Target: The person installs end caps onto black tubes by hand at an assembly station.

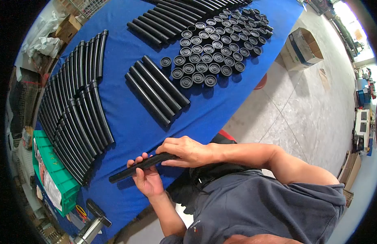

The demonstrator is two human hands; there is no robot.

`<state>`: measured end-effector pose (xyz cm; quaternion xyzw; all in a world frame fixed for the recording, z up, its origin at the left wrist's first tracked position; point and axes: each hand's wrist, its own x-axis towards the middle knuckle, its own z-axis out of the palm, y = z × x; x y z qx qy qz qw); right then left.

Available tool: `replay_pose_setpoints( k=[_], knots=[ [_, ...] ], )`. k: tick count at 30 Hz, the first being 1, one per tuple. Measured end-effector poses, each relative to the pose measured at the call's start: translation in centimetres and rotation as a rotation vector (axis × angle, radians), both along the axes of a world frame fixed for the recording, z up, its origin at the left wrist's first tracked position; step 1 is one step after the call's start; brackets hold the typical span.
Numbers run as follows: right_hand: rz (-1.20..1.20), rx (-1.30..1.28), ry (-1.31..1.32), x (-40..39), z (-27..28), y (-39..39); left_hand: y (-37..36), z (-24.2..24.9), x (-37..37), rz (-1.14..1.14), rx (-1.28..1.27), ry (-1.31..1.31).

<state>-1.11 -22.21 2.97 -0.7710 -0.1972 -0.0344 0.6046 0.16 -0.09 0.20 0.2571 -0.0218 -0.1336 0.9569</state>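
A black plastic tube (125, 173) is held in front of my body, over the near edge of the blue cloth. My left hand (149, 181) cradles it from below, palm up, with thumb and fingers around its middle. My right hand (185, 151) is closed over the tube's right end, which its fingers hide. Just beyond lies a short row of loose black tubes (158, 91). Round black caps with ringed tops (201, 67) stand in a dense group farther back.
Black tubes with collared ends (74, 110) lie in rows on the left. More tubes (164, 24) lie at the back of the blue cloth-covered table (119, 89). A green crate (68, 195), a hammer-like tool (95, 221) and a cardboard box (298, 51) surround it.
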Motion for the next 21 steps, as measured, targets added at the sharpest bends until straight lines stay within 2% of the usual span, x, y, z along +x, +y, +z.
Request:
replay_pose_setpoints(
  k=[2,5,8,11,17,21],
  knots=[
    [0.049,0.031,0.115,0.0,0.9,-0.4,-0.1,0.1,-0.3,0.020,-0.001,0.003],
    [0.117,-0.017,0.514,0.7,2.6,-1.0,-0.1,0.4,-0.5,0.029,0.023,0.014],
    [-0.048,0.025,-0.070,0.3,1.3,-0.2,0.1,0.1,-0.3,0.017,-0.019,0.034],
    [0.024,-0.071,-0.153,0.1,1.6,-0.3,0.6,-0.6,-0.3,0.004,-0.071,0.067],
    [-0.014,0.020,-0.117,0.2,1.2,0.5,0.8,-0.6,-0.3,0.000,-0.123,0.082],
    [-0.010,-0.005,-0.137,0.5,1.4,0.4,0.4,-0.1,0.0,-0.057,-0.162,0.037]
  ],
)
